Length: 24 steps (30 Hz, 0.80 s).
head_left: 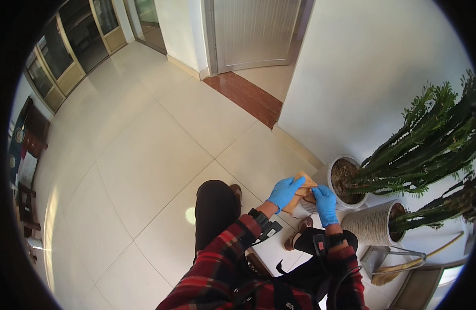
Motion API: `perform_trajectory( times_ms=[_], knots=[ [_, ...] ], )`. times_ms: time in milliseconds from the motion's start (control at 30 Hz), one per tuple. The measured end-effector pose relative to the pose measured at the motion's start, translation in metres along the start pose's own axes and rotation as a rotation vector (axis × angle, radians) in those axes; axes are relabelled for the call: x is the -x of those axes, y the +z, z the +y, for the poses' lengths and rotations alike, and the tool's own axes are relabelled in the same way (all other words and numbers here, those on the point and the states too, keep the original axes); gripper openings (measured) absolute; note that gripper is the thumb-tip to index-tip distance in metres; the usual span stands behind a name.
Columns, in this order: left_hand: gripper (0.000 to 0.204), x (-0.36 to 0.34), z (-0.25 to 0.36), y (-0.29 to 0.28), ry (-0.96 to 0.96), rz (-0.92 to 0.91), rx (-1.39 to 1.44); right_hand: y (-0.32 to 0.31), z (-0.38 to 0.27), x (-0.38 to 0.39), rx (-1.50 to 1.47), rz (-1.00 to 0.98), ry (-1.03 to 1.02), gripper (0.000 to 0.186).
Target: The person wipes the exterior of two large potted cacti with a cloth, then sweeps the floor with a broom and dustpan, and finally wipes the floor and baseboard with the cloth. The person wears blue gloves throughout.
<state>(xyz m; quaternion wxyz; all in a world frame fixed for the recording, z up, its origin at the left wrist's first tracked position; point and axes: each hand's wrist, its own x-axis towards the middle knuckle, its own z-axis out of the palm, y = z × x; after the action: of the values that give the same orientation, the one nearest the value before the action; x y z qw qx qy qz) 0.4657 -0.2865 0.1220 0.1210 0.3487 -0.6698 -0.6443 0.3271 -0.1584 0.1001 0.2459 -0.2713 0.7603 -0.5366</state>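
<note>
At the frame's right, the cactus (421,139) rises from its pale pot (323,176); right of centre, the tan cloth (307,181), best held evenly (clear of both), is grasped by gloved left hand (285,194) and right hand (326,206)

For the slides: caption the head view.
Blue-gloved left hand and right hand hold an orange cloth beside potted plants.

At twelve o'clock the door (256,36) is ribbed and metallic-looking, its threshold (244,97) like polished stone. The floor tiles (160,137) are glossy. At four o'clock: rubbery gloves (284,195), matt cloth (307,181), a rough, corded planter (366,223), a straw broom (387,276). The sleeve (217,256) at six o'clock resembles flannel.
</note>
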Motion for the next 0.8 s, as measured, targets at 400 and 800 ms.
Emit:
perform_trajectory(
  times_ms=[400,800],
  knots=[
    [0.059,0.037,-0.016,-0.017,0.157,-0.194,-0.570,-0.025,-0.001,0.061,-0.346,-0.114,0.158,0.029],
    [0.072,0.077,-0.004,0.028,0.181,-0.580,-0.174,-0.044,-0.040,0.105,-0.756,0.046,0.320,0.028]
  ],
)
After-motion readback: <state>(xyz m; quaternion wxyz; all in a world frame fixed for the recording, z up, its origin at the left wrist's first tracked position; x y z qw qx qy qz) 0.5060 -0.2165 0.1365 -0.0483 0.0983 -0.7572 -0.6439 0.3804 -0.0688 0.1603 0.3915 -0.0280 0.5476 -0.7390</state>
